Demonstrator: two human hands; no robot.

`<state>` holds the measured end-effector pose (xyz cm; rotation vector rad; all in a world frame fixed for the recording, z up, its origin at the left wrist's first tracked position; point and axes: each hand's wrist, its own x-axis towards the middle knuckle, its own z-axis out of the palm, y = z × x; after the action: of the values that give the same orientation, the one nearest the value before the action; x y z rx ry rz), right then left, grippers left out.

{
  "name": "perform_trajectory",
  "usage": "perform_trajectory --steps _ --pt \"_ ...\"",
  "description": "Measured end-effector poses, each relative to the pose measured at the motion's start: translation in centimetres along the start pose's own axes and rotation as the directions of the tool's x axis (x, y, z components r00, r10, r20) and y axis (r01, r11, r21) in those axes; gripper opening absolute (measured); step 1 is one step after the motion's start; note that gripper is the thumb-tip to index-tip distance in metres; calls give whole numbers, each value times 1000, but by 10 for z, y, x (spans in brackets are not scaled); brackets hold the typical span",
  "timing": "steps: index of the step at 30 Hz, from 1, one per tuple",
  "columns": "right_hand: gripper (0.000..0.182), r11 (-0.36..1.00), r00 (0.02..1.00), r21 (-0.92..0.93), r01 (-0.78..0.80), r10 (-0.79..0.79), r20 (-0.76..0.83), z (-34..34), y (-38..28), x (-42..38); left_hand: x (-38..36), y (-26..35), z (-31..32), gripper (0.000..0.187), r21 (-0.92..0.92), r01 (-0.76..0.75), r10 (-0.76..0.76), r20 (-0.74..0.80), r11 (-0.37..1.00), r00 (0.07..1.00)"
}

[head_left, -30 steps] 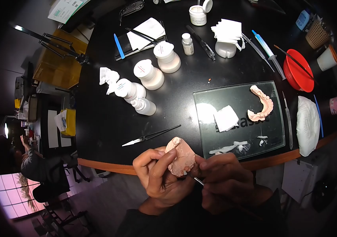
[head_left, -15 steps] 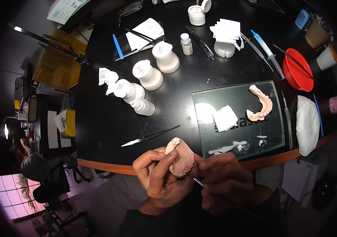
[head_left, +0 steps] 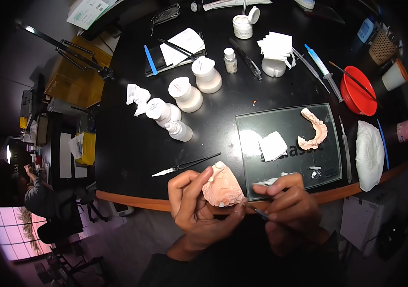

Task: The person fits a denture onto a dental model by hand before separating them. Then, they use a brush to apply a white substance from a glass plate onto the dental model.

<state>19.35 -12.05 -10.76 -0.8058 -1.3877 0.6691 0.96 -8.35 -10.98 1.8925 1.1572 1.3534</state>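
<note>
My left hand [head_left: 197,203] grips a pink plaster dental cast [head_left: 223,185] by its sides, just in front of the table edge. A small white tooth [head_left: 221,204] shows on the cast's lower rim. Close by on the right, my right hand [head_left: 290,205] is closed around a thin brush [head_left: 260,212], its tip near the cast and my left fingertips; whether it touches is hard to tell. Beyond the hands lies a glass slab [head_left: 256,119] bearing a horseshoe-shaped dental cast [head_left: 322,131], a folded white tissue [head_left: 273,147] and white paste smears [head_left: 315,173].
Tweezers with white tips [head_left: 187,164] lie left of the slab. Several powder jars [head_left: 186,95] and a dropper bottle [head_left: 180,131] stand behind them. On the right are a red bowl [head_left: 350,103], a syringe [head_left: 323,71], a metal spatula [head_left: 345,148] and a white pad [head_left: 370,158].
My left hand has turned the dental cast so that more of its palate side faces me. My right hand has moved right with the brush, away from the cast, and its index finger has lifted.
</note>
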Motion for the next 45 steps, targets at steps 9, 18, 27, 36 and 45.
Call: perform_trajectory --steps 9,18,27,36,45 --pt "11 1000 997 18 6 -5 -83 4 2 -3 5 2 0 76 -222 127 -105 110 967 988" --pt "10 991 984 133 -22 45 -174 13 0 -9 2 -7 -2 83 -29 32 -29 85 999 996" --pt "12 995 981 95 4 15 -192 1 -11 -8 -1 -4 2 85 -177 30 -26 22 984 999" --pt "19 722 955 -659 -210 7 -296 -65 -16 35 -7 -17 -8 89 -667 93 -62 70 739 996" --pt "48 462 985 -871 -167 122 -124 -76 -7 55 2 -13 -9 77 -775 225 -173 151 591 973"
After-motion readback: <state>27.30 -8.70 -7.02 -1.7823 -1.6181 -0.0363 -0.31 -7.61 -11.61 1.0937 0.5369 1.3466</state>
